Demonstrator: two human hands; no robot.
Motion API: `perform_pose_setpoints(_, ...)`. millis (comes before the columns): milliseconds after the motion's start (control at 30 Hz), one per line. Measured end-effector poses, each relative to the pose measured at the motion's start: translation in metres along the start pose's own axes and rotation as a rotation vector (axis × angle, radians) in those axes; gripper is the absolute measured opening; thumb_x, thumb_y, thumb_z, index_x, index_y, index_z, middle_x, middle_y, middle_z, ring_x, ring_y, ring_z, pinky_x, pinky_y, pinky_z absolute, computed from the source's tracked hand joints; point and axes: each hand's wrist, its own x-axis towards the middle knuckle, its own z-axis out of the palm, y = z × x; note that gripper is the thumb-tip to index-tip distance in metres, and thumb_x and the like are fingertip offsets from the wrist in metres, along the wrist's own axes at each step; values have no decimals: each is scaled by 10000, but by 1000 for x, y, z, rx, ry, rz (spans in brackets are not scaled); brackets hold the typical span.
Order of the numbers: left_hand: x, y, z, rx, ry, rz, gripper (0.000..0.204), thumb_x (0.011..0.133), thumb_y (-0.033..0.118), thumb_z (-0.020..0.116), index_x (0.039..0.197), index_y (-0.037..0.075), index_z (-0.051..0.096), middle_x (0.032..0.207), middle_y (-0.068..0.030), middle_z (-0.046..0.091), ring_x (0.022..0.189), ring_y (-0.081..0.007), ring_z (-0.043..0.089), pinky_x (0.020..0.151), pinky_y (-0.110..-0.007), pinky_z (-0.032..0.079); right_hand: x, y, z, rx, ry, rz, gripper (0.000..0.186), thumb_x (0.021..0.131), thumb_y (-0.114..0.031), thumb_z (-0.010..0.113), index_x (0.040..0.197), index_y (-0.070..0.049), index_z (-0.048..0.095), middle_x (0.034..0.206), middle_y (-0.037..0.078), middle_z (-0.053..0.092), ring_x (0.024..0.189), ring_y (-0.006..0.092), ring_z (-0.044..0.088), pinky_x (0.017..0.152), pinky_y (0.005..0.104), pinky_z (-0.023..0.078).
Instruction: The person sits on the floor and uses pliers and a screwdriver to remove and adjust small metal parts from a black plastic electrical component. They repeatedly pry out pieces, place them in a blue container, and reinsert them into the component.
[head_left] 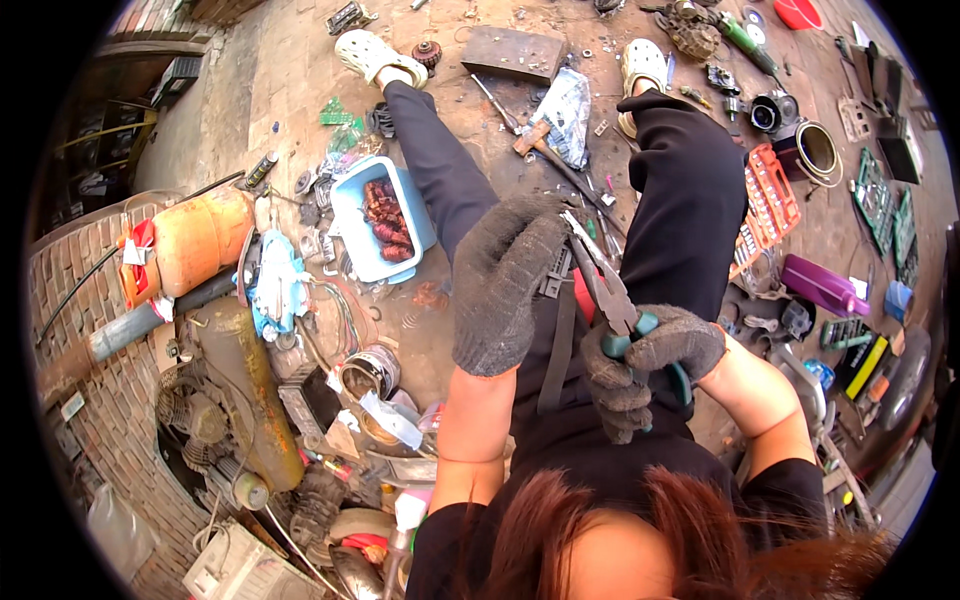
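My right hand [655, 360], in a dark grey knit glove, is wrapped round the green handles of long-nosed pliers [607, 290]. Their metal jaws point up and left, over my lap. My left hand [508, 285], gloved alike, has its fingers closed right beside the tips of the jaws. Whatever it pinches there is too small or hidden to name. Below that hand, a dark strap [557, 365] with a grey buckle [555, 274] hangs against my dark clothes. Something red [583, 297] shows behind the pliers.
A pale blue basin [347, 215] with coppery coils [388, 215] stands left of my leg. Between my feet lie a hammer [565, 165] and a metal block [513, 53]. An orange socket set [770, 205] lies right; a gas cylinder [190, 245] and clutter fill the left.
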Motion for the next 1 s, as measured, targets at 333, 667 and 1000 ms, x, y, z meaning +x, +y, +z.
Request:
perform_pose_setpoints(333,3,-5,-3,-5,-6,-13,268,865,119,613,1086,-34,607,976,-97,652,862,-151,626,755,-253,505,-2,-6,3,83,-54,13,318,883,-333,584,847,-29,499,687,86,520,671,263,600,698,433,492)
perform_pose_setpoints(667,2,0,-5,72,-17,-23,272,868,138,599,1080,-33,606,963,-108,653,849,-160,629,760,-253,497,-3,-1,-7,180,-110,16,340,877,-319,588,869,14,522,701,147,541,652,300,602,632,437,507)
perform_pose_setpoints(1000,-18,7,-1,307,-181,381,119,738,38,579,834,-33,582,854,-171,609,754,-251,593,680,-357,495,-6,-22,-31,-202,-369,246,346,871,-201,635,956,119,539,806,180,584,718,276,602,638,372,512)
